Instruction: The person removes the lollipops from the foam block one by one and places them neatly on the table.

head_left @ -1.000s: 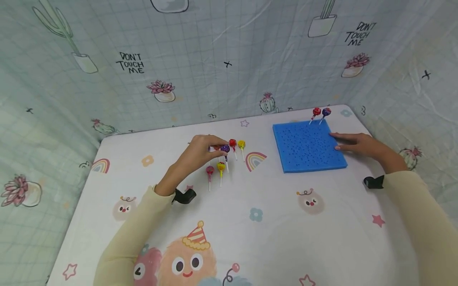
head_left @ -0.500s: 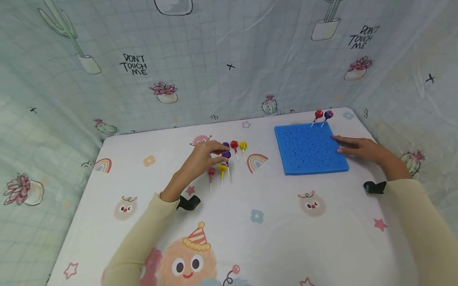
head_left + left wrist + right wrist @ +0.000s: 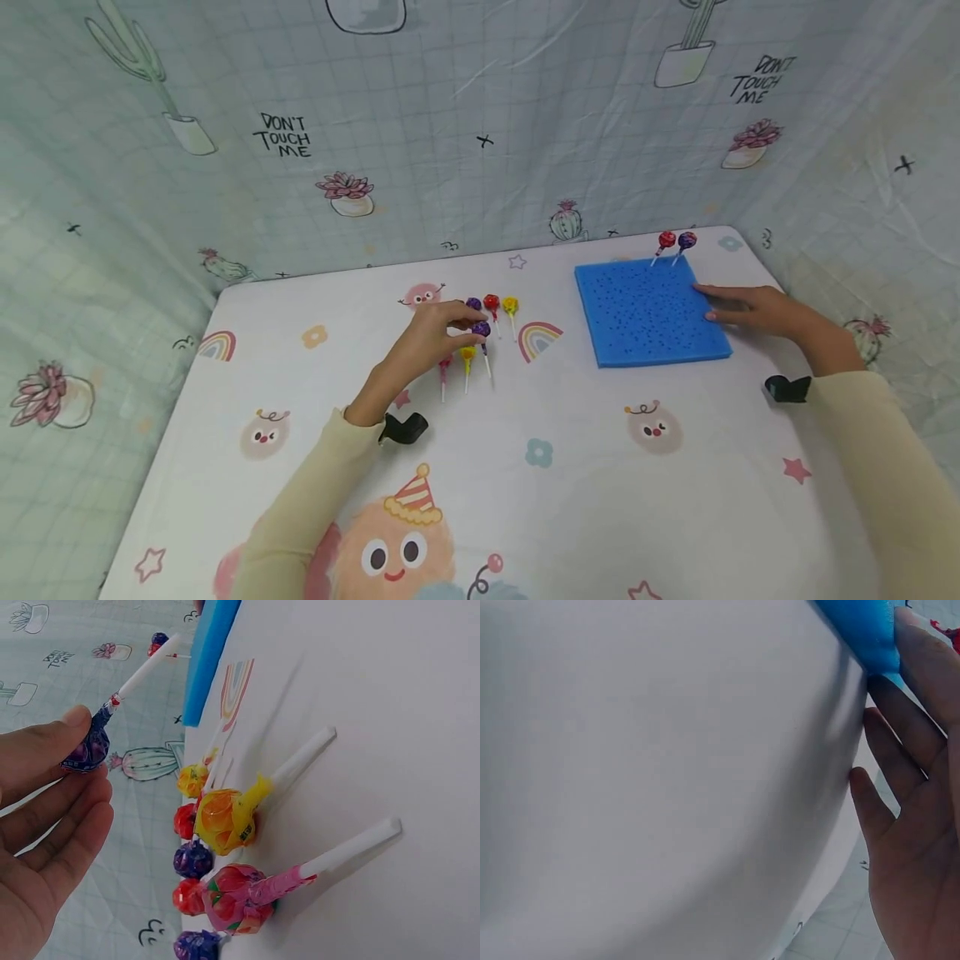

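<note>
My left hand point(image 3: 431, 333) pinches a purple-wrapped lollipop point(image 3: 481, 329) by its candy head, above the table. In the left wrist view, thumb and fingers hold that purple lollipop point(image 3: 88, 750) while its white stick points up and away from the hand. Close by lie a yellow lollipop point(image 3: 467, 354), a pink one point(image 3: 244, 900), a red one point(image 3: 491, 302), another yellow one point(image 3: 511, 305) and a purple one point(image 3: 473, 304). At the right edge of a blue perforated foam board point(image 3: 652, 312), my right hand point(image 3: 761, 315) rests with fairly straight fingers touching it.
A red lollipop point(image 3: 667, 240) and a dark purple lollipop point(image 3: 687, 241) stand side by side at the board's far right corner. The table point(image 3: 585, 517) has a white cartoon-printed cover. A printed curtain point(image 3: 450, 125) hangs behind and at the sides.
My left hand, holding the purple lollipop, has moved slightly right and toward me, away from the back lollipops. The right hand has stayed at the board's edge.
</note>
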